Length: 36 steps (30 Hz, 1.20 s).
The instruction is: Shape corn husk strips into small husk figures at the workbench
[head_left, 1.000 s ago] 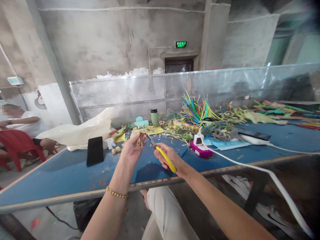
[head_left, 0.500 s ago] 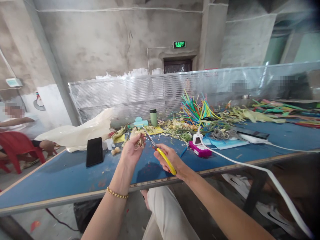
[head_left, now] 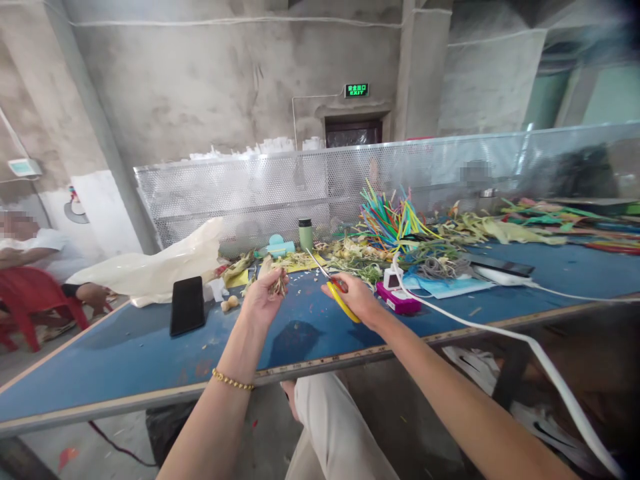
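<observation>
My left hand [head_left: 263, 293] is closed round a small bunch of dried plant stalks [head_left: 279, 285], whose cut-looking ends poke out by the fingers. To its right, my right hand [head_left: 356, 299] grips yellow-handled scissors [head_left: 345, 309] above the blue table [head_left: 310, 320]. The scissor blades point up and to the left, apart from the bunch; they look nearly closed. Behind the hands, dried leaves and stalks [head_left: 345, 255] lie strewn over the tabletop, with small pale scraps around them. Two small round beige balls [head_left: 230, 303] sit left of my left hand.
A black phone [head_left: 187, 305] and a cream plastic bag [head_left: 155, 270] lie left. At the back stand a green tumbler [head_left: 305, 235] and colourful pipe cleaner-like stems [head_left: 393, 217]. A white cable [head_left: 465, 321] runs right from a purple box [head_left: 397, 298]. Someone sits far left.
My right hand has drawn the scissors away to the right and slightly up, off the bunch. My left hand stays nearly in place, holding the stalks.
</observation>
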Motion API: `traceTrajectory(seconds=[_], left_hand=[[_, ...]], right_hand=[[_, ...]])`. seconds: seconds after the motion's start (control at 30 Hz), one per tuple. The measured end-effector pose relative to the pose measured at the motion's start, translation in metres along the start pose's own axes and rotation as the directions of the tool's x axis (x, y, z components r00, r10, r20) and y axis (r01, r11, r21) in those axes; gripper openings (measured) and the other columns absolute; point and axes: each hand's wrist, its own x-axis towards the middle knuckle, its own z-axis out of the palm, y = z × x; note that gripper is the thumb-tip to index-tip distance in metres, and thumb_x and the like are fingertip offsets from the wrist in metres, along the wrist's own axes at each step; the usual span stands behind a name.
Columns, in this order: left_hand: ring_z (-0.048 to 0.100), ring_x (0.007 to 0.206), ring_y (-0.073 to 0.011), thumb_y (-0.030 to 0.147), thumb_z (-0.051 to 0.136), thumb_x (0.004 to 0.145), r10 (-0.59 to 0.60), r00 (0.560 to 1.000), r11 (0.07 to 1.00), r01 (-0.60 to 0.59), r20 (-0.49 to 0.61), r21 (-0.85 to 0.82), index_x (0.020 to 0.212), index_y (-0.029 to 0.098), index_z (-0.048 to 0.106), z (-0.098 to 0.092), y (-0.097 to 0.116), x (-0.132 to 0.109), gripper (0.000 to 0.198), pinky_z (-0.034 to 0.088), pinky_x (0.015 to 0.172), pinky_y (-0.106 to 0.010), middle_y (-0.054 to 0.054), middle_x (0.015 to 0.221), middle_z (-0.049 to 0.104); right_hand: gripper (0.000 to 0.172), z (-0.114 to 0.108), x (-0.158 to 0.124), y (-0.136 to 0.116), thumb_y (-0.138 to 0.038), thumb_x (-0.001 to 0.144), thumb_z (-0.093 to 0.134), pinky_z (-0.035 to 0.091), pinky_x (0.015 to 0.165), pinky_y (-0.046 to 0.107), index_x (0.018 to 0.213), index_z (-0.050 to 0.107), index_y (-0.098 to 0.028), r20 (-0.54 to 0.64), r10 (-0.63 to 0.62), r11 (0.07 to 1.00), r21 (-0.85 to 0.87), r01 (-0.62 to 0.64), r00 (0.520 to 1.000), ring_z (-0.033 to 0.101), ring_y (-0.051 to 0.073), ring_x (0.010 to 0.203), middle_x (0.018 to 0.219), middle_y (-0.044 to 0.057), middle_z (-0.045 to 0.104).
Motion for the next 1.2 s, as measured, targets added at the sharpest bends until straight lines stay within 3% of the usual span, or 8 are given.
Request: traceTrajectory(seconds=[0.17, 0.27, 0.4, 0.57, 0.67, 0.8, 1.0, 1.2], left_hand=[[0.058, 0.051, -0.0080, 0.003, 0.066, 0.074, 0.022, 1.000, 0.998, -0.021, -0.015, 0.059, 0.076, 0.013, 0.064, -0.009, -0.008, 0.010, 0.011, 0.046, 0.051, -0.019, 0.001, 0.061, 0.063], [0.057, 0.052, -0.0076, 0.004, 0.074, 0.066, 0.057, 0.998, 0.993, -0.058, 0.009, 0.104, 0.075, 0.014, 0.066, -0.011, -0.017, 0.014, 0.016, 0.045, 0.051, -0.019, 0.001, 0.061, 0.063], [0.055, 0.052, -0.0072, 0.009, 0.082, 0.059, 0.051, 0.996, 0.987, -0.061, 0.072, 0.147, 0.072, 0.014, 0.068, -0.012, -0.027, 0.015, 0.020, 0.043, 0.052, -0.019, 0.001, 0.059, 0.063], [0.056, 0.054, -0.0072, 0.010, 0.085, 0.055, 0.021, 0.988, 0.983, -0.049, 0.156, 0.177, 0.073, 0.011, 0.071, -0.008, -0.038, 0.011, 0.023, 0.042, 0.054, -0.019, -0.002, 0.063, 0.065], [0.052, 0.052, -0.0061, 0.011, 0.084, 0.057, 0.037, 0.974, 0.974, -0.086, 0.225, 0.210, 0.073, 0.010, 0.071, -0.006, -0.043, 0.010, 0.021, 0.040, 0.052, -0.019, -0.002, 0.063, 0.065], [0.047, 0.049, -0.0058, 0.013, 0.083, 0.060, 0.121, 0.972, 0.945, -0.175, 0.201, 0.275, 0.069, 0.009, 0.070, -0.005, -0.050, 0.011, 0.015, 0.037, 0.051, -0.020, -0.001, 0.056, 0.060], [0.051, 0.056, -0.0095, 0.010, 0.078, 0.065, 0.321, 0.943, 0.898, -0.332, 0.085, 0.290, 0.071, 0.013, 0.072, -0.006, -0.063, 0.009, 0.009, 0.040, 0.057, -0.023, -0.001, 0.064, 0.065], [0.052, 0.052, -0.0081, 0.007, 0.078, 0.063, 0.122, 0.992, 0.982, -0.127, 0.043, 0.141, 0.070, 0.012, 0.069, -0.009, -0.056, 0.019, 0.012, 0.041, 0.054, -0.021, 0.001, 0.058, 0.061]], right_hand=[[0.032, -0.022, 0.021, 0.022, -0.033, 0.083, 0.057, 0.048, 0.080, 0.033, 0.106, 0.071, -0.016, 0.190, 0.157, 0.761, -0.649, 0.004, 0.969, 0.066, 0.029, 0.102, 0.109, 0.016, 0.072], [0.033, -0.033, 0.019, 0.011, -0.036, 0.083, 0.058, 0.048, 0.076, 0.034, 0.107, 0.073, -0.020, 0.313, 0.224, 0.622, -0.775, 0.112, 0.923, 0.067, 0.031, 0.103, 0.108, 0.015, 0.073], [0.028, -0.047, 0.023, -0.015, -0.034, 0.076, 0.068, 0.048, 0.075, 0.033, 0.099, 0.077, -0.021, 0.377, 0.183, 0.608, -0.769, 0.196, 0.908, 0.068, 0.031, 0.100, 0.104, 0.014, 0.074], [0.026, -0.032, 0.038, -0.031, -0.034, 0.087, 0.057, 0.046, 0.074, 0.028, 0.094, 0.076, -0.017, 0.181, -0.254, 0.938, -0.195, 0.288, 0.950, 0.067, 0.020, 0.082, 0.092, 0.009, 0.075], [0.028, -0.009, 0.042, -0.030, -0.041, 0.079, 0.065, 0.044, 0.063, 0.026, 0.081, 0.075, -0.014, 0.160, -0.229, 0.969, 0.135, 0.209, 0.960, 0.062, 0.017, 0.067, 0.076, 0.006, 0.072], [0.032, 0.017, 0.039, -0.029, -0.042, 0.073, 0.067, 0.035, 0.052, 0.024, 0.057, 0.063, -0.015, 0.128, -0.146, 0.958, 0.266, 0.108, 0.981, 0.047, 0.011, 0.052, 0.054, 0.000, 0.058], [0.029, 0.045, 0.032, -0.028, -0.041, 0.067, 0.068, 0.036, 0.054, 0.025, 0.056, 0.058, -0.016, -0.004, 0.072, 0.871, 0.487, -0.061, 0.997, 0.046, 0.011, 0.053, 0.053, -0.001, 0.055], [0.042, 0.039, 0.044, -0.031, -0.054, 0.071, 0.066, 0.037, 0.055, 0.025, 0.056, 0.055, -0.016, 0.164, 0.044, 0.854, 0.505, -0.122, 0.985, 0.048, 0.011, 0.055, 0.054, -0.001, 0.054]])
